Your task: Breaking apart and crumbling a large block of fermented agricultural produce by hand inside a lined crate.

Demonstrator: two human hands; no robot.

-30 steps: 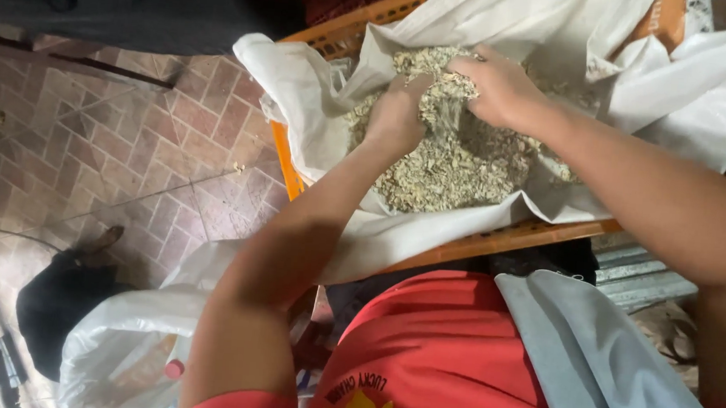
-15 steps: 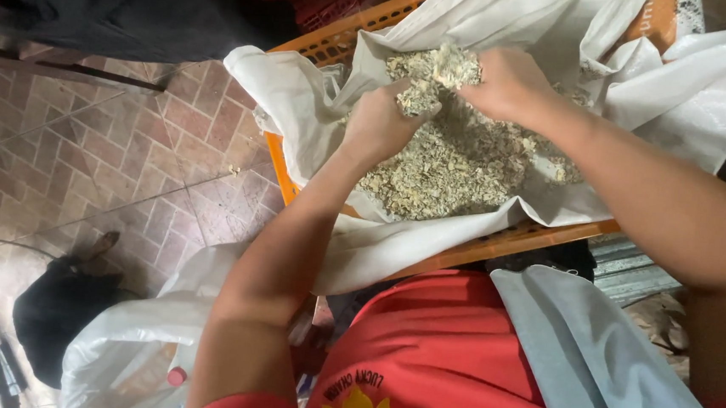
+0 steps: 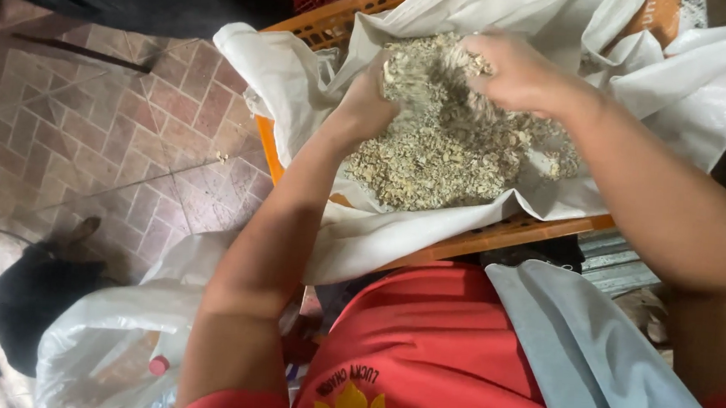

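Observation:
An orange plastic crate [image 3: 497, 237] stands in front of me, lined with white sheeting [image 3: 695, 78]. A heap of pale, dry, flaky bits [image 3: 443, 154] lies on the sheeting. My left hand [image 3: 368, 100] is dug into the near left side of the heap and cups a scoop of the flakes. My right hand [image 3: 515, 70] is over the top of the heap, fingers curled around another clump. The two hands press a lifted mound of flakes between them. The fingertips are hidden in the material.
A brick-patterned floor [image 3: 104, 135] spreads to the left. A white plastic bag [image 3: 107, 331] lies by my left elbow, a dark bundle [image 3: 33, 292] beside it. A grey cloth [image 3: 590, 365] hangs over my red shirt [image 3: 429, 353].
Both hands have drawn closer together and risen with flakes gathered between them, moving toward the far side of the heap.

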